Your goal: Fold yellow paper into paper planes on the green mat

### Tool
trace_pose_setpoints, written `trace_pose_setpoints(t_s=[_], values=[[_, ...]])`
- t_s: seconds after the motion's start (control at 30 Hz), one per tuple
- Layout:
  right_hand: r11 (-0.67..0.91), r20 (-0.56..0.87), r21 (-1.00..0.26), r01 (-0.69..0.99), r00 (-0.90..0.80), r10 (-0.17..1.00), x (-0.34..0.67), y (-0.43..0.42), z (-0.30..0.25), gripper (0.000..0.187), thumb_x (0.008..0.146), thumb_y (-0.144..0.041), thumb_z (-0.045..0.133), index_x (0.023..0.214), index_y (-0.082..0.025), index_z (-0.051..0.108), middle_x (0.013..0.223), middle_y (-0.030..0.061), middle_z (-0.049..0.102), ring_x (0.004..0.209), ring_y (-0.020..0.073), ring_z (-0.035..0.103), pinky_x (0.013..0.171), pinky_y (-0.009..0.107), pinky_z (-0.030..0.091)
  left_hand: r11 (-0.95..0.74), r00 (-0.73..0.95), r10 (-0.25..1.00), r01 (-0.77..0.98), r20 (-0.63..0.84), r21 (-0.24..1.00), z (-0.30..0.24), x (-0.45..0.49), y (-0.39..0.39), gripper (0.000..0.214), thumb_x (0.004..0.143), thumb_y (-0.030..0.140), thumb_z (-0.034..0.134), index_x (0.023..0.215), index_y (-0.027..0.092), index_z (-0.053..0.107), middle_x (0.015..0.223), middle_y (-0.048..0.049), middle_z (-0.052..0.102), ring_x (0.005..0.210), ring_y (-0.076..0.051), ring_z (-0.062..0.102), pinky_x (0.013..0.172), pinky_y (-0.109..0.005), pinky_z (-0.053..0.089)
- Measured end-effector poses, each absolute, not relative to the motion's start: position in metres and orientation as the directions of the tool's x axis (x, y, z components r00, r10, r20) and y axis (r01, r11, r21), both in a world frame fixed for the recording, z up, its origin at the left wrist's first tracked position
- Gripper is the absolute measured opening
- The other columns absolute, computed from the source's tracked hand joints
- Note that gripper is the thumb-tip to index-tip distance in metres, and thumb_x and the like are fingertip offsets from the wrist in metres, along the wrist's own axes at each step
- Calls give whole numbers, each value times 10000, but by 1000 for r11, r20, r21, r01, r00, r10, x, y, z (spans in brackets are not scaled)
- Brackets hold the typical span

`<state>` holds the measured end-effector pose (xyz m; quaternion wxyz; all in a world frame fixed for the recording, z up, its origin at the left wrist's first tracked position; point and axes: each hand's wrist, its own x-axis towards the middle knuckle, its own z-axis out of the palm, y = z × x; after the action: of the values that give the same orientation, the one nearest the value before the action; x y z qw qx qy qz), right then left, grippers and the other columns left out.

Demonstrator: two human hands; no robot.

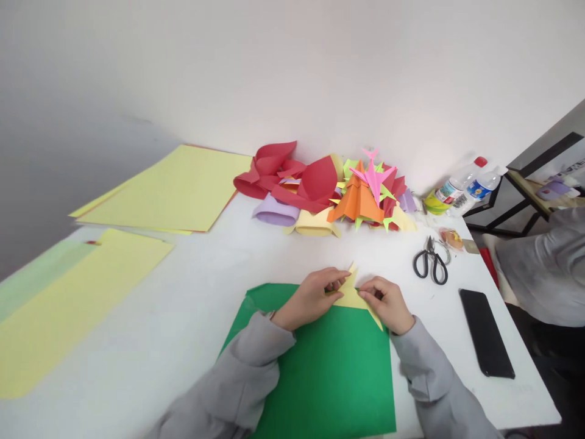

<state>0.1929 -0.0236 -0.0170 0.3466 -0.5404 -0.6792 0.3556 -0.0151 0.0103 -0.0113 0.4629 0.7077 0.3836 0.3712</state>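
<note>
Paper [353, 297], pale yellow and folded into points, lies between your hands at the far edge of the green sheet [329, 372]. Your left hand [313, 297] pinches it from the left between thumb and fingers, and your right hand [386, 302] grips its right side the same way, so both of your hands are grasping it. One narrow point juts up between your fingertips, while another slants down over the green beside your right hand. Your left forearm crosses the left part of the green sheet. Beyond your hands, against the wall [292, 73], you have a heap of folded pieces on the white bench [201, 268]: curled red paper [320, 180], a purple loop [275, 211], an orange piece [359, 198] and, on top, a pink one [375, 178]. To your right lie black-handled scissors [430, 263], with a black phone [487, 332] nearer you and two bottles [478, 189] behind. Large yellow sheets [169, 189] are stacked to your left, and nearer you a long yellow strip [77, 317] lies beside pale green paper [41, 274]. Past the right edge, another person's grey sleeve [543, 268] shows
</note>
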Motion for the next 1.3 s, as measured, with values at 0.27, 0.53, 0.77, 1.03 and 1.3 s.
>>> trace_pose_setpoints(t_s=[0.27,0.53,0.77,1.03,1.3], values=[[189,116,-859,475,-179,977,195,-21,-16,218,832,-385,631,861,-179,697,726,24,627,577,123,521,547,253,455,-340,436,874,236,214,910,-11,-14,11,342,680,171,601,997,204,723,737,-11,606,637,-142,529,629,-256,451],[304,188,-787,536,-260,947,188,-23,-17,84,773,-183,665,854,-202,670,838,37,586,747,172,552,713,314,466,-486,440,838,336,322,806,-14,-13,9,401,692,86,563,1057,203,683,896,-54,665,809,-188,598,763,-315,493],[296,186,-764,573,-244,952,184,-26,-14,106,753,-116,640,808,-203,613,862,25,627,696,151,563,674,287,471,-625,494,773,488,397,609,-10,-3,-4,266,741,69,557,965,169,660,893,-80,602,848,-224,545,771,-356,462],[158,162,-748,645,-53,985,170,-33,-20,177,732,-82,632,869,-186,592,826,27,595,747,179,562,718,315,486,-595,467,801,690,374,412,-11,11,-29,259,873,99,468,648,177,568,702,-49,557,678,-185,511,599,-290,351],[108,147,-770,629,10,989,164,-46,-7,125,700,-155,690,703,-193,571,814,51,526,828,247,501,813,416,417,-527,384,839,751,386,399,-16,14,-35,245,873,126,474,652,182,563,633,-27,593,541,-149,517,512,-274,283]])
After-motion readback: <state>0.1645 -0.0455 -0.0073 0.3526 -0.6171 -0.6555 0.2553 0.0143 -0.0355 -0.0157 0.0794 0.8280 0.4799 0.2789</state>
